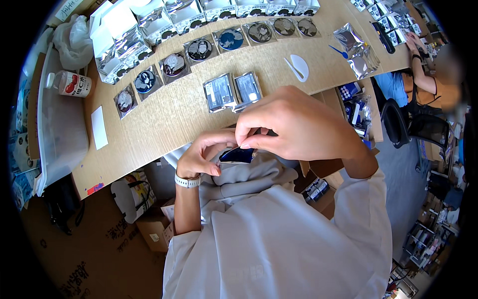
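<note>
A small dark blue, shiny packet with a pale edge [236, 156] is held in front of my chest, just off the near table edge. My left hand [199, 152] curls around its left side, fingers bent and thumb below. From above, my right hand [294, 124] pinches the packet's upper edge between thumb and fingertips. Part of the packet is hidden behind the fingers. Beyond my hands, two stacks of flat silver-edged packets [219, 93] lie side by side on the table [159, 124].
Round picture badges [230, 39] in clear sleeves form an arc, with open white boxes [172, 22] behind. Rightward lie a white oval piece [299, 67], a blue spoon [338, 51] and foil packets [356, 52]. A bottle [74, 83] stands left. Another person [423, 74] works at far right.
</note>
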